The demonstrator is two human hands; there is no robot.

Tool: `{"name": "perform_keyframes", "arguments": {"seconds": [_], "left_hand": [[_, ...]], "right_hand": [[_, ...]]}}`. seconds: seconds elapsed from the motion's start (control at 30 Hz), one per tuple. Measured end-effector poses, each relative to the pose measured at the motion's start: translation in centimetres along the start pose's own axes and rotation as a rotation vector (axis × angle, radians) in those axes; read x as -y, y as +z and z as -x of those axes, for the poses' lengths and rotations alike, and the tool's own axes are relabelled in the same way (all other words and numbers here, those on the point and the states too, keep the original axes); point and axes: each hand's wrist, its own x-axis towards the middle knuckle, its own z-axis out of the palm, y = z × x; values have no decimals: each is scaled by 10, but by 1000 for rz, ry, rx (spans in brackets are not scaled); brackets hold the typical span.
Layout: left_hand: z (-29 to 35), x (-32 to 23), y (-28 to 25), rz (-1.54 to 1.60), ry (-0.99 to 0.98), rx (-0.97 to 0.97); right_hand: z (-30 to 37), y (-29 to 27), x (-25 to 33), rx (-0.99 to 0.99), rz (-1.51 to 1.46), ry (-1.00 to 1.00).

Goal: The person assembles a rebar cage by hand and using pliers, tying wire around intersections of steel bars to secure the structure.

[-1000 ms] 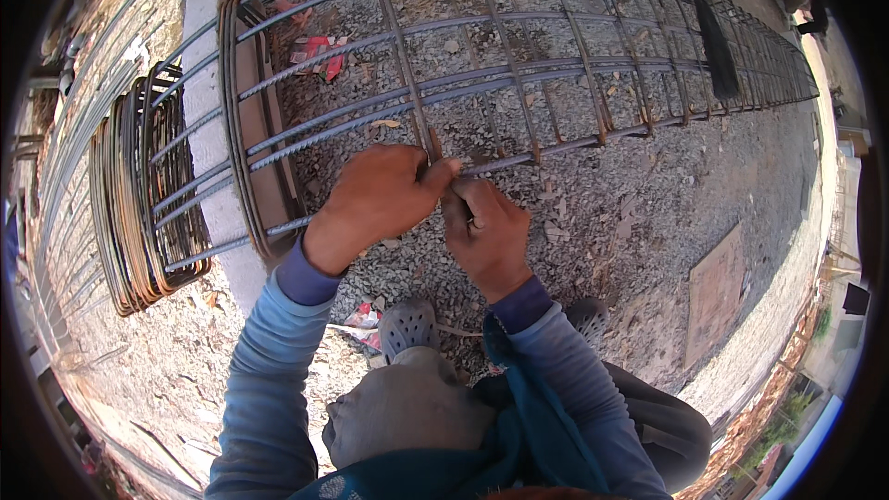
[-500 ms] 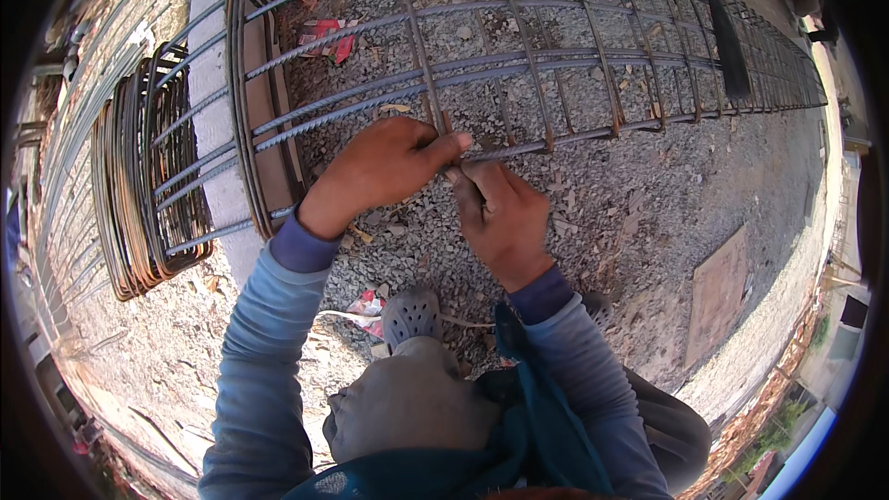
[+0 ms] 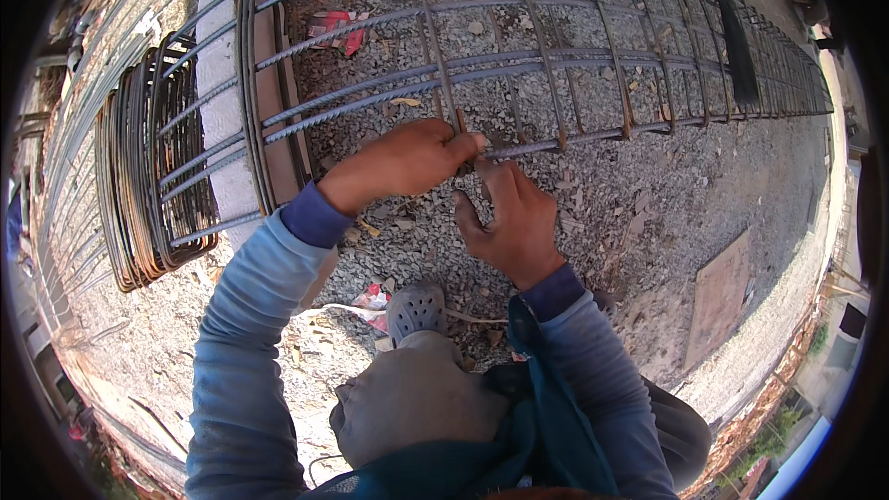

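Strong daylight bleaches the ground (image 3: 120, 380) at lower left, while soft shade covers the gravel (image 3: 620, 222) at centre and right. The fisheye bends the rebar cage (image 3: 574, 54) into curves, and black vignetting swallows the corners.

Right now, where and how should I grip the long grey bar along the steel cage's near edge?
Probably pinch the bar on its bare span right of the right hand, between thin, rusty hoops, from the person's side: it's slim, runs crosswise, and faces open gravel.
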Motion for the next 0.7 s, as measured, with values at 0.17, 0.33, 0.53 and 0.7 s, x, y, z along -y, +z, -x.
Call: {"name": "perform_keyframes", "arguments": {"seconds": [0.17,0.33,0.53,0.7], "left_hand": [[-3,-14,-14,263,-361,152],[-1,-12,-13,278,-324,126],[2,-2,-8,413,-230,101],[2,16,3,418,43,19]], "right_hand": [[2,2,3,-33,-46,69],[7,12,2,-100,-82,128],[37,23,26,-202,-271,409],[45,32,36,-194,-329,488]]}}
